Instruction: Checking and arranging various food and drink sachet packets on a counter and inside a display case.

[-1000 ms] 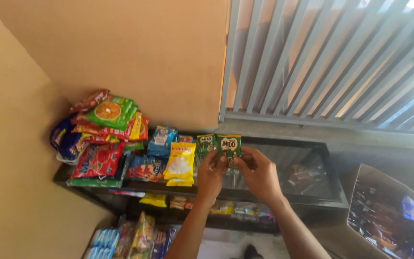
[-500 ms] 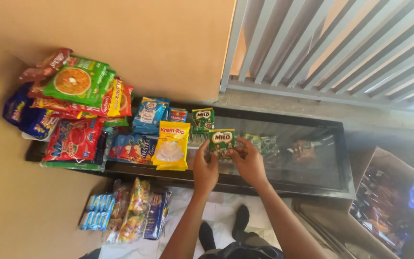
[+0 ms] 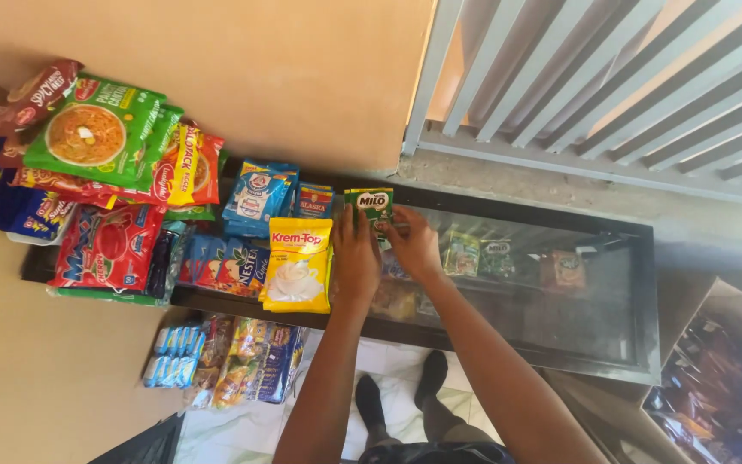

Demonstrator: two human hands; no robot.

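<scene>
Daylight enters through the slatted grille (image 3: 611,77) at upper right. The glass shelf top (image 3: 560,301) carries hazy glare. The lower right corner lies dim and soft. Wide-angle distortion bends the edges.

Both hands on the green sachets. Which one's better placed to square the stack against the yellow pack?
Probably left. The left hand lies between the green sachets and the yellow pack, right beside both. The right hand grips the sachets from the far side and would have to cross over.
</scene>
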